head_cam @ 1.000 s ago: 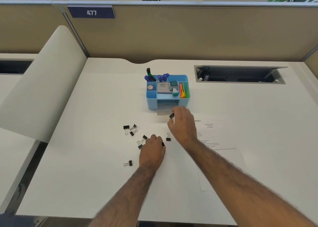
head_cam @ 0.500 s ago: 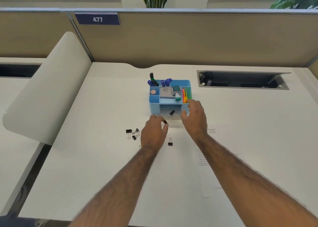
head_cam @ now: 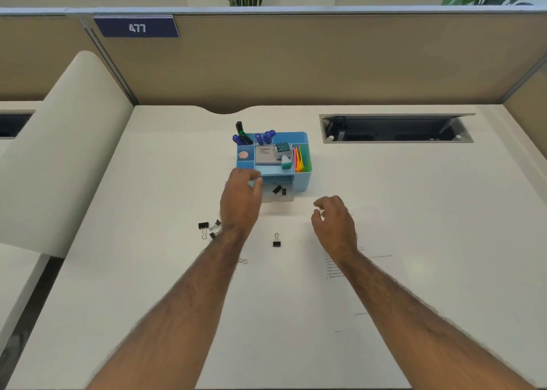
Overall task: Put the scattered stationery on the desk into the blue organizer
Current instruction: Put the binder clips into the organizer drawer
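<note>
Both hands are loose and empty — left hand [head_cam: 241,200] at the drawer [head_cam: 278,194], right hand [head_cam: 334,223] nearest the clip [head_cam: 276,240] at 6 o'clock — pinch that body, drop it in.

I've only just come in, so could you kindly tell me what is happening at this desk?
A person is tidying binder clips into a blue organizer. Its small drawer is pulled out with clips inside. The left hand hovers beside the drawer; the right hand is over the desk. One clip and a small cluster are not yet collected.
</note>
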Motion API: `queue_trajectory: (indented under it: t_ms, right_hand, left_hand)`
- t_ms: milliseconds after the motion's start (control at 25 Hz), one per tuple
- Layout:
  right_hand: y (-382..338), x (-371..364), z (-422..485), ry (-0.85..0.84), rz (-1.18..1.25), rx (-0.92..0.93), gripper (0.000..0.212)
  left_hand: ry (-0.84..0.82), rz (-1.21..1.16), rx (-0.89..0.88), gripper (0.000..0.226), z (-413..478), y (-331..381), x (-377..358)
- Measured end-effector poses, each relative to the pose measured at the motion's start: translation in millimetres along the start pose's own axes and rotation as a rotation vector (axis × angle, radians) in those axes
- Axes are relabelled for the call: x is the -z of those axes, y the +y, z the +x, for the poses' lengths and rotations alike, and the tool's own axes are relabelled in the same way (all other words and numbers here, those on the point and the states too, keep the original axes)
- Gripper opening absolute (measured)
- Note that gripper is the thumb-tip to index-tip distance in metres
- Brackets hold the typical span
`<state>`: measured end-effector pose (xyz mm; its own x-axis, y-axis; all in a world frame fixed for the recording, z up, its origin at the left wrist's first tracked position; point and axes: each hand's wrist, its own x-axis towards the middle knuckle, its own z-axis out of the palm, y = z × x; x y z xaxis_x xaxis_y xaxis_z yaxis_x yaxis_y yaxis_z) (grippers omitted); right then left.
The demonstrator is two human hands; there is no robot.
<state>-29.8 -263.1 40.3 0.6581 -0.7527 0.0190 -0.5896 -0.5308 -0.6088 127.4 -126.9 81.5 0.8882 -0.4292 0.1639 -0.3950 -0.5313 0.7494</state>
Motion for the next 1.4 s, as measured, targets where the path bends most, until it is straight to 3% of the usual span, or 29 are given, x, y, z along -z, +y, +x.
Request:
queue_trajectory:
  t_ms: [240, 440, 600, 760, 880, 1040, 1280, 1400]
  right_hand:
    - [-20, -36, -23, -0.393, -0.127, 0.092, 0.03]
    - [-33, -58, -36, -0.47, -0.38, 0.27, 0.028]
    - [-36, -64, -44, -0.436, -0.395, 0.288, 0.008]
    - [-33, -62, -46, -0.411, -0.419, 0.312, 0.021]
    - [-38, -52, -37, -0.29, -0.294, 0.296, 0.025]
    - [-64, -29, 0, -0.051, -0.123, 0.233, 0.019]
    - [-78, -15, 52, -0.066, -0.02, 0.201, 0.027]
    - [-70, -10, 41, 0.055, 0.1, 0.107, 0.022]
  left_hand:
    - [-0.058, 0.101, 0.191, 0.013, -95, -78, 58]
    - [-0.166, 0.263, 0.33, 0.035, -146, -123, 86]
    - [-0.158, 0.305, 0.467, 0.044, -162, -119, 75]
    - [-0.158, 0.299, 0.441, 0.025, -168, -105, 59]
    - [-0.175, 0.27, 0.43, 0.011, -164, -102, 53]
    - [-0.306, 0.26, 0.377, 0.017, -163, -106, 53]
    - [-0.404, 0.359, 0.337, 0.03, -159, -113, 59]
    - [-0.419, 0.393, 0.326, 0.023, -157, -114, 61]
